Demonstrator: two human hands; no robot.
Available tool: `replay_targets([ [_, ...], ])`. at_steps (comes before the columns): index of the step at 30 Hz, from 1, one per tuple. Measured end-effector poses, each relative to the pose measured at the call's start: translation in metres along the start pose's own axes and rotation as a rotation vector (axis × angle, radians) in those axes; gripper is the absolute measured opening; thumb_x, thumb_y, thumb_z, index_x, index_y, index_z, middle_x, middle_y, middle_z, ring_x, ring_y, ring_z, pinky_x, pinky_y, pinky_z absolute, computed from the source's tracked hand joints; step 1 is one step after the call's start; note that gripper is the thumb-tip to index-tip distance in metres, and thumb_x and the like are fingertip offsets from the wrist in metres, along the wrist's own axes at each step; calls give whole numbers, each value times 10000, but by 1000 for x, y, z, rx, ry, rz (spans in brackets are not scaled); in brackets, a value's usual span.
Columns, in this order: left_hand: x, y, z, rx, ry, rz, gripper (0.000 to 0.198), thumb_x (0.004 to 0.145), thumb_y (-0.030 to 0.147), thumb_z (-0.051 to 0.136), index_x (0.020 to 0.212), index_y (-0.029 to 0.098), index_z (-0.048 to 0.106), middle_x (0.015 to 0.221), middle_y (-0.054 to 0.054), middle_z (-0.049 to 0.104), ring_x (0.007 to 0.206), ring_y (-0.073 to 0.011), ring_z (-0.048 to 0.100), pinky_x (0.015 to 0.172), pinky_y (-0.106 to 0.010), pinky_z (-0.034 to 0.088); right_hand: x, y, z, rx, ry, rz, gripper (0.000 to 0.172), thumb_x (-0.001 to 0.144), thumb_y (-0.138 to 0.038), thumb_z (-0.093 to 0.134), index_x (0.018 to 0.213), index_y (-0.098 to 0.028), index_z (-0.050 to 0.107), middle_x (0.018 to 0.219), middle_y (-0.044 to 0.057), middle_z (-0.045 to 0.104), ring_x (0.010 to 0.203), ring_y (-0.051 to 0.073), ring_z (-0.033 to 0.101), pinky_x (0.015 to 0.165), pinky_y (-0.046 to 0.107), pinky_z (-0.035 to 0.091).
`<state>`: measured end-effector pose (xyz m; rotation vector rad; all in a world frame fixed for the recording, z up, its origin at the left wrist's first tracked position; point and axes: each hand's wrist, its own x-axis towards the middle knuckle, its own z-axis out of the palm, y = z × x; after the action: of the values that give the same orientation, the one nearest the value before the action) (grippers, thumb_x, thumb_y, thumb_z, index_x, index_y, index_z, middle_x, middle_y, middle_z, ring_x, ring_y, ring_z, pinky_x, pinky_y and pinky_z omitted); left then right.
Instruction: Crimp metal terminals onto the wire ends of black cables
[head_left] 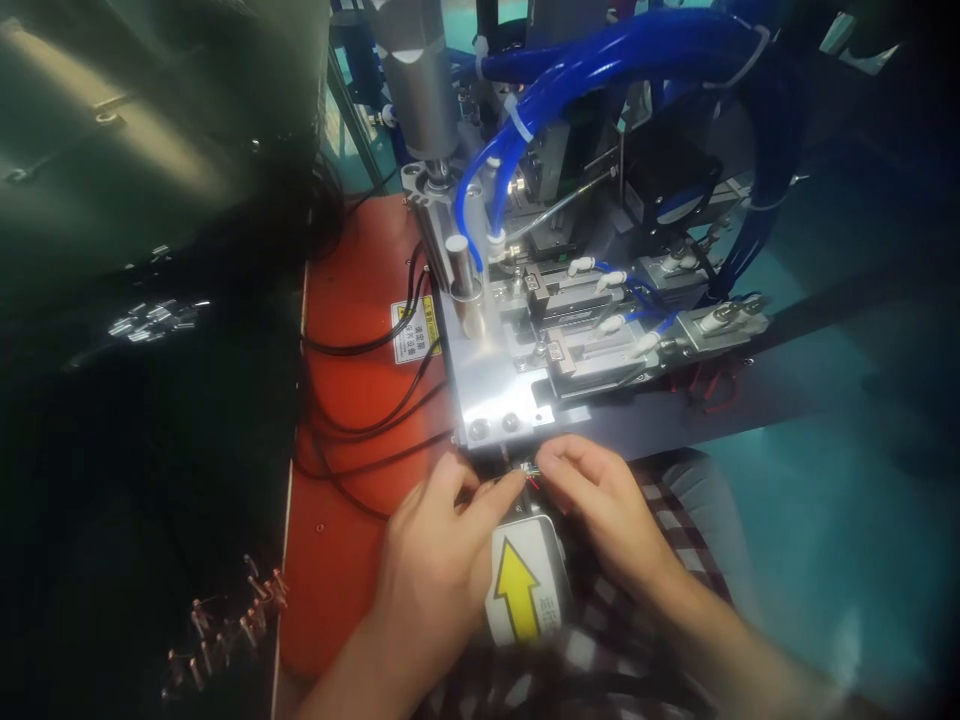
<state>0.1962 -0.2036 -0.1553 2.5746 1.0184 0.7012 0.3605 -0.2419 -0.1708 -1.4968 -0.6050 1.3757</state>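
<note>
My left hand (pixel 439 560) and my right hand (pixel 600 500) meet just below the front edge of a metal fixture plate (pixel 487 385). Both pinch a tiny part with thin red and black wires (pixel 529 478) between their fingertips. The part is too small to name further. Under the hands lies a white plate with a yellow arrow (pixel 521 590) that points up toward the fixture. A checked garment (pixel 652 580) shows below my right wrist.
The machine above carries blue air hoses (pixel 600 70), a steel cylinder (pixel 420 90) and slide blocks (pixel 592 320). Black cables (pixel 375 400) loop over an orange surface (pixel 352 300) with a yellow warning label (pixel 416 330). Small metal parts (pixel 225 620) lie in the dark at lower left.
</note>
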Motion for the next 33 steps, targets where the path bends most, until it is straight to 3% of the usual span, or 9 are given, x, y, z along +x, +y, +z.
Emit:
replay_targets([
  [7, -1, 0, 0, -21, -2, -11, 315, 882, 82, 479, 1070, 165, 718, 774, -48, 514, 634, -127, 523, 526, -218, 471, -3, 3, -7, 18, -31, -32, 286, 819, -428, 638, 712, -168, 582, 546, -53, 433, 500, 96, 366, 472, 219, 309],
  [14, -2, 1, 2, -18, -3, -19, 307, 877, 92, 489, 1066, 165, 720, 781, -51, 516, 638, -130, 519, 521, -218, 463, -7, -2, -3, -13, 9, -8, 259, 733, -400, 695, 698, -169, 584, 565, -36, 495, 497, 99, 396, 465, 218, 353],
  [18, -2, 1, 2, -13, -6, -29, 316, 882, 98, 480, 1077, 178, 715, 783, -44, 512, 643, -126, 516, 532, -215, 468, -8, 0, -1, -27, 14, -42, 250, 771, -402, 659, 719, -174, 571, 549, -48, 459, 480, 92, 363, 435, 207, 333],
  [26, -3, 1, 2, 0, -18, -27, 307, 898, 125, 475, 1085, 203, 705, 793, -37, 519, 648, -119, 516, 539, -206, 472, -11, 3, 3, -80, 31, -146, 215, 835, -394, 604, 760, -199, 551, 660, -10, 516, 555, 129, 444, 464, 228, 384],
  [33, -2, 1, 1, -11, -7, -28, 300, 887, 105, 489, 1067, 181, 715, 789, -45, 520, 640, -124, 519, 527, -213, 463, -8, 5, 2, -94, 26, -149, 191, 852, -362, 588, 764, -200, 539, 664, -19, 494, 553, 121, 423, 464, 226, 372],
])
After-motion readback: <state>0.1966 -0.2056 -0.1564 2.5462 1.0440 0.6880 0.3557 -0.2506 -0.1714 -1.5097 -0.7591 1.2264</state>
